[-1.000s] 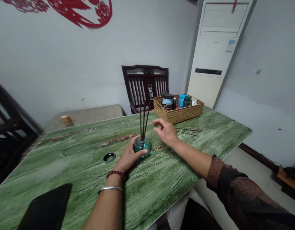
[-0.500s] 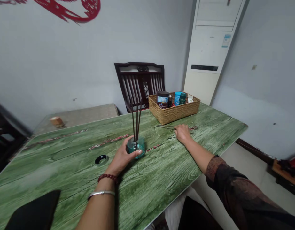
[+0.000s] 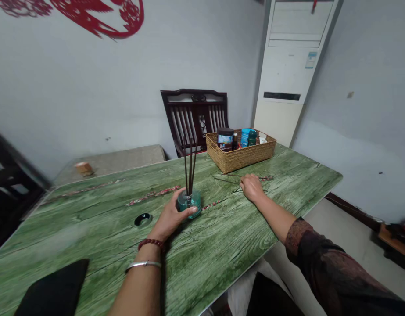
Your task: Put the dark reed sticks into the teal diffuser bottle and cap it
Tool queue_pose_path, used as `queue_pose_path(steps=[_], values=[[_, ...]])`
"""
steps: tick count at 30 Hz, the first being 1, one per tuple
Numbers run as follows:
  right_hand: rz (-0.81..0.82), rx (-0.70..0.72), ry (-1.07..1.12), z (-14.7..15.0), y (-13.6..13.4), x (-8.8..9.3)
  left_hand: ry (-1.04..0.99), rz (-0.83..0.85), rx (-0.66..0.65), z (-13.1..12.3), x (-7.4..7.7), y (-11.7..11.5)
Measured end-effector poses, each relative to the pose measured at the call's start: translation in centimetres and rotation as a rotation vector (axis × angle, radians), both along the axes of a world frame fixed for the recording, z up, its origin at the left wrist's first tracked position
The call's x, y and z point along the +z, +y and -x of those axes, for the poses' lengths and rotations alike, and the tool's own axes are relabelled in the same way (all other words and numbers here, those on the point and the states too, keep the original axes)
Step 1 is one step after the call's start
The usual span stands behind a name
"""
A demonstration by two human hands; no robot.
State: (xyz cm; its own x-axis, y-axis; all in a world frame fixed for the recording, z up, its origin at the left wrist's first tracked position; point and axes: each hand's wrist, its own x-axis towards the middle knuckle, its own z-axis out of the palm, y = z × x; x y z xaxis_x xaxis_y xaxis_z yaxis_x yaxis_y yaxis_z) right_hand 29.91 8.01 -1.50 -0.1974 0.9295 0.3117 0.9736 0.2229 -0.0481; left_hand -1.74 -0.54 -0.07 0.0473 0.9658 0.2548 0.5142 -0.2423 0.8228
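My left hand (image 3: pixel 171 216) wraps round a small teal glass diffuser bottle (image 3: pixel 190 203) that stands on the green wood-grain table (image 3: pixel 222 237). Three dark reed sticks (image 3: pixel 190 166) rise from the bottle. My right hand (image 3: pixel 251 187) lies on the table to the right, fingers curled over thin dark reed sticks (image 3: pixel 227 177) lying loose there, just in front of a wicker basket (image 3: pixel 241 156). What the fingers pinch is too thin to make out.
The basket holds a dark jar (image 3: pixel 225 139) and teal bottles (image 3: pixel 248 137). A black ring cap (image 3: pixel 142 219) lies left of the bottle. A flat black object (image 3: pixel 54 294) sits at the near left edge. A dark wooden chair (image 3: pixel 195 119) and a standing air conditioner (image 3: pixel 292 70) are behind the table.
My right hand left the sticks standing in the bottle and went right, down onto the loose sticks by the basket. My left hand stayed on the bottle.
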Motion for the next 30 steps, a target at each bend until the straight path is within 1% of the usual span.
queue_pose_path(steps=[5, 8, 11, 13, 14, 17, 18, 20, 22, 24, 27, 30], values=[[-0.035, 0.024, 0.027, 0.0, -0.1, 0.1, -0.003, -0.001, -0.005, 0.2, -0.4, 0.1], [-0.114, 0.049, 0.186, 0.1, -0.3, 0.8, -0.009, -0.022, 0.004, 0.3, -0.6, 0.2], [-0.217, 0.108, 0.479, 0.5, -0.3, 2.2, -0.019, -0.039, 0.002, 0.2, -0.5, 0.1], [-0.261, 0.184, 0.743, 1.0, -0.4, 3.6, -0.024, -0.045, -0.002, 0.1, -0.4, 0.0], [-0.254, 0.228, 0.894, 1.5, -0.5, 4.5, -0.026, -0.045, -0.004, 0.0, -0.4, 0.0], [-0.116, 0.366, 1.333, 3.4, -1.4, 7.3, -0.026, -0.032, -0.011, 0.0, -0.5, 0.0], [-0.061, 0.418, 1.442, 4.3, -1.9, 8.1, -0.026, -0.029, -0.013, 0.0, -0.6, 0.0], [0.021, 0.521, 1.58, 6.3, -2.9, 9.6, -0.029, -0.033, -0.019, 0.0, -0.6, 0.0], [0.073, 0.603, 1.629, 8.6, -3.8, 10.4, -0.038, -0.039, -0.022, 0.0, -0.6, 0.0], [0.094, 0.662, 1.624, 10.8, -4.4, 10.8, -0.051, -0.039, -0.022, 0.0, -0.6, 0.1], [0.057, 0.704, 1.582, 13.4, -4.5, 10.5, -0.073, -0.044, -0.033, -0.1, -0.7, 0.2], [0.007, 0.71, 1.528, 15.0, -3.9, 9.8, -0.088, -0.049, -0.041, -0.2, -0.8, 0.2]])
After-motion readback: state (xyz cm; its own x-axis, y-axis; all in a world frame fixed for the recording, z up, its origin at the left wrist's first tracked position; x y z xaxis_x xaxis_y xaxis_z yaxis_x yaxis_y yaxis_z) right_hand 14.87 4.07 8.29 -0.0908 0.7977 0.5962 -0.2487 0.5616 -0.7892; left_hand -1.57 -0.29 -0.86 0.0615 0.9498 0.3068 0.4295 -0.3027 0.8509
